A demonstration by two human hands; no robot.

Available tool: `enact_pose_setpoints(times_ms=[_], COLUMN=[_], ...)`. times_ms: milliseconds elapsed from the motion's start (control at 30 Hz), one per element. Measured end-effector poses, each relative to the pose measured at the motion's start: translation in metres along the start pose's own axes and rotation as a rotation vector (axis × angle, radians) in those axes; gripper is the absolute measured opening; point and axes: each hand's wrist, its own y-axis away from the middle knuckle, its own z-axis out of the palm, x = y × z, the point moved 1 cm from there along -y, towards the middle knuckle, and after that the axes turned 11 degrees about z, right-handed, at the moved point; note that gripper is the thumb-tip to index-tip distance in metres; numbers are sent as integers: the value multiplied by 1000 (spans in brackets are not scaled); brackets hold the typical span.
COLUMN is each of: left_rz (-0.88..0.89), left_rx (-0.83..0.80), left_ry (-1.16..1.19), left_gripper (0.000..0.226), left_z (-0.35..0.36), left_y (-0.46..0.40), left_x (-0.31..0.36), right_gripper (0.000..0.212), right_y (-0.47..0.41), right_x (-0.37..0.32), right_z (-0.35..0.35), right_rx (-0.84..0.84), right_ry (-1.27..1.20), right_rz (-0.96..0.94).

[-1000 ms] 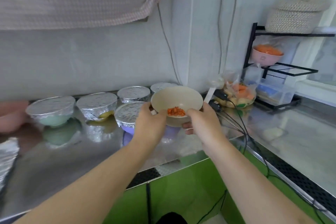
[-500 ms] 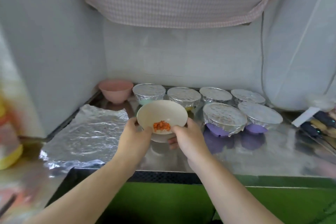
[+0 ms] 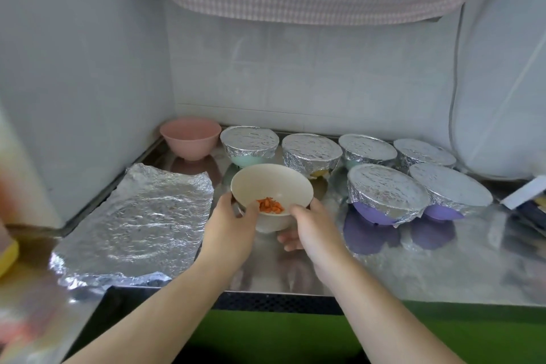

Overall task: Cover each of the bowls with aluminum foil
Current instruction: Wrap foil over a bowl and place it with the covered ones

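Cream bowl (image 3: 271, 186) with orange shreds (image 3: 270, 206) gripped by left hand (image 3: 233, 226) and right hand (image 3: 313, 230), fingers curled round rim and base, over steel counter (image 3: 443, 269). Flat foil sheet (image 3: 136, 224) just left; 6 foil-covered bowls (image 3: 387, 189) behind and right, uncovered pink bowl (image 3: 190, 137) in corner.

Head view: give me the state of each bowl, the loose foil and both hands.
Cream bowl: uncovered, holds orange shreds, gripped by both hands.
Pink bowl: uncovered.
Six foil-covered bowls: covered.
Foil sheet: flat, unused.
Left hand: grips bowl.
Right hand: grips bowl.
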Motion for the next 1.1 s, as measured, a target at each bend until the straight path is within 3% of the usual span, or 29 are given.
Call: enact_pose_setpoints(times_ms=[100,200,233,300,367,467,600,733,800,867,967,1100], left_rz=[-47,-48,-29,28,70,102,93,48,40,44,76,65], left_rx=[-11,1,2,-9,-48,-186,-506,-748,-872,-894,-857,-861], left_ry=[29,13,-3,-30,-82,-227,-587,-707,-808,-854,-860,-810], left_gripper=[42,40,39,32,22,29,24,44,64,75,75,74], left_z=[-9,-28,-38,-61,-85,-116,-137,-153,-158,-160,-159,-157], left_y=[2,4,5,4,1,-4,-9,-7,-5,-6,-9,-12], left_x=[7,14,16,18,13,-2,-21,-22,-19,-19,-21,-22], right_gripper=[25,58,60,44,24,7,19,55,58,45,18,17], right_y=[6,15,22,43,60,72,78,73,70,68,63,58], right_x=[-3,-10,-13,-22,-30,-30,-19,-12,-6,0,1,-2], right_z=[-4,-13,-14,-6,9,40,83,104,109,113,113,111], right_rx=[16,256,344,424,350,47,-284,-450,-473,-427,-394,-348], right_ry=[-6,204,292,362,386,507,803,1081,1158,1142,1064,1008], right_rz=[-7,-135,-232,-476,-632,-645,-567,-409,-424,-485,-508,-544])
